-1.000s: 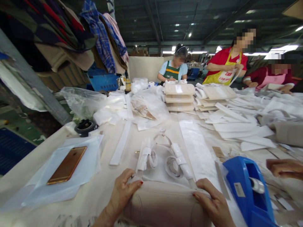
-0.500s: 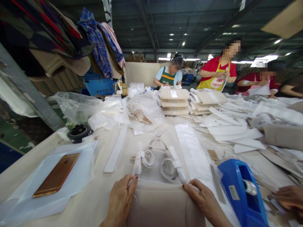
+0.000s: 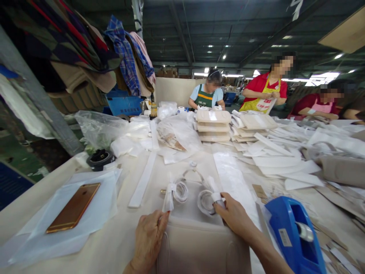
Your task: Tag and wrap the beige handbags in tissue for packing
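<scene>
the beige bag lies on the desk, centred directly in front of the operator. the left grip pinches the bag's upper left corner, thumb on the near side. the right grip pinches the right-hand wrapped strap between thumb and fingers, beyond the bag's top edge. a blue tape dispenser stands to the right; a phone rests on pale sheets to the left.
</scene>
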The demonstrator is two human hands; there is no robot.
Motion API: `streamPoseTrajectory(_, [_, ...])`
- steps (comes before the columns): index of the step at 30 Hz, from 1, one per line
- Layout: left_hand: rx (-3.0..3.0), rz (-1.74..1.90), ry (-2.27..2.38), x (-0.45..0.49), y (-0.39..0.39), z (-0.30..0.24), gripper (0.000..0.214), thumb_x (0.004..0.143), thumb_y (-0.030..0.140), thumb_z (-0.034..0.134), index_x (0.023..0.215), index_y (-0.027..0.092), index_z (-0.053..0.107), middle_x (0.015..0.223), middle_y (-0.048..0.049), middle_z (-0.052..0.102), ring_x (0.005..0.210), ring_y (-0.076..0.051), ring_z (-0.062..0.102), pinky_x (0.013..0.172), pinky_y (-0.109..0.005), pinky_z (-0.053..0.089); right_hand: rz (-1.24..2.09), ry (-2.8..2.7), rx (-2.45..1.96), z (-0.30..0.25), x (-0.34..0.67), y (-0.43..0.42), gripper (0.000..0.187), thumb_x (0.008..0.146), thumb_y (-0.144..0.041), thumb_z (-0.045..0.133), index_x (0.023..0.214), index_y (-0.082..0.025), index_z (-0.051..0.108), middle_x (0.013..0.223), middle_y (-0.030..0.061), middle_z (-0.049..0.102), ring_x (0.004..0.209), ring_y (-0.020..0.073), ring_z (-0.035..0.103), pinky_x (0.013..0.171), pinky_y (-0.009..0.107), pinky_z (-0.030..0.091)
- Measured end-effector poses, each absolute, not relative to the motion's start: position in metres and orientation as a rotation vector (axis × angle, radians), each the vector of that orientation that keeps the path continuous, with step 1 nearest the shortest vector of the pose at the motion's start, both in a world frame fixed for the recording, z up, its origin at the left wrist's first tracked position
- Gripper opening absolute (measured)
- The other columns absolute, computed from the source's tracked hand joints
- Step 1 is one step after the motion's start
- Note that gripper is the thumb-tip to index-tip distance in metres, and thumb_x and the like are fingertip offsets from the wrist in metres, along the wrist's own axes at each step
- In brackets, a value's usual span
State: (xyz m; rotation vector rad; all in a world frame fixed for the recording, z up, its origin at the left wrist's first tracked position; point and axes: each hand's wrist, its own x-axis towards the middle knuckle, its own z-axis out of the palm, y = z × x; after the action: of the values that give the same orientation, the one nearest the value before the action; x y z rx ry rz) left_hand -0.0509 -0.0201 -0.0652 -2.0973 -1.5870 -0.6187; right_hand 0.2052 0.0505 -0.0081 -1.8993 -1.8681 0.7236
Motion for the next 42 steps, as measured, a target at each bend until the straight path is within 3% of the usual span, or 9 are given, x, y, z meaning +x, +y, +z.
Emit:
streamPoseTrajectory(8, [-2.190, -0.423, -1.824, -0.045, -0.015, -0.063, 0.041, 0.089, 0.008, 0.030, 0.096, 0.025, 0.067, 0.067, -0.0024, 0.062, 0.056, -0.016, 0.057, 0.053, -0.027, 0.033, 0.783, -1.684, -1.895, -0.023, 0.215, 0.055, 0.049, 0.080, -0.049, 0.040, 0.111, -0.012, 0.052, 0.057, -0.0004, 0.058, 0.061, 0.0209, 0.058, 0.057, 0.029, 0.038])
streamPoseTrajectory(15, [-2.117, -0.541, -2.242, -0.038, -0.013, -0.051, 0.036, 0.094, 0.025, 0.035, 0.070, 0.021, 0.062, 0.060, -0.0023, 0.062, 0.059, -0.017, 0.059, 0.059, -0.028, 0.036, 1.041, -1.371, -1.639, -0.026, 0.228, 0.014, 0.068, 0.071, -0.064, 0.051, 0.122, -0.019, 0.049, 0.080, 0.0039, 0.069, 0.078, 0.0244, 0.066, 0.068, 0.034, 0.048])
streamPoseTrajectory(19, [-2.136, -0.534, -2.218, -0.037, -0.012, -0.051, 0.036, 0.093, 0.024, 0.032, 0.073, 0.021, 0.062, 0.063, -0.0025, 0.064, 0.061, -0.016, 0.060, 0.060, -0.028, 0.036, 1.208, -1.276, -1.594, -0.038, 0.234, -0.005, 0.079, 0.064, -0.058, 0.066, 0.131, -0.021, 0.045, 0.095, 0.0074, 0.070, 0.087, 0.0277, 0.067, 0.075, 0.036, 0.051])
streamPoseTrajectory(26, [-2.074, -0.262, -2.246, -0.036, -0.008, -0.053, 0.034, 0.094, 0.022, 0.036, 0.080, 0.021, 0.067, 0.066, -0.0041, 0.065, 0.063, -0.018, 0.062, 0.058, -0.027, 0.038, 1.191, -1.216, -1.691, -0.050, 0.223, 0.009, 0.068, 0.060, -0.060, 0.065, 0.112, -0.016, 0.057, 0.090, 0.0079, 0.072, 0.086, 0.0293, 0.066, 0.078, 0.039, 0.050])
streamPoseTrajectory(31, [-2.041, -0.188, -2.376, -0.036, -0.003, -0.060, 0.030, 0.092, 0.018, 0.039, 0.095, 0.024, 0.068, 0.071, -0.0051, 0.066, 0.065, -0.019, 0.064, 0.057, -0.026, 0.041, 1.031, -1.344, -1.817, -0.064, 0.222, 0.017, 0.061, 0.062, -0.065, 0.060, 0.101, -0.018, 0.059, 0.087, 0.0081, 0.070, 0.083, 0.0286, 0.065, 0.076, 0.038, 0.049])
streamPoseTrajectory(42, [-2.065, -0.114, -2.573, -0.033, 0.009, -0.054, 0.041, 0.098, 0.026, 0.025, 0.106, 0.019, 0.065, 0.090, -0.0113, 0.071, 0.081, -0.022, 0.068, 0.068, -0.030, 0.048, 0.941, -1.523, -1.984, -0.057, 0.217, 0.023, 0.059, 0.066, -0.068, 0.046, 0.098, -0.019, 0.054, 0.068, 0.0043, 0.062, 0.072, 0.0274, 0.061, 0.068, 0.035, 0.044])
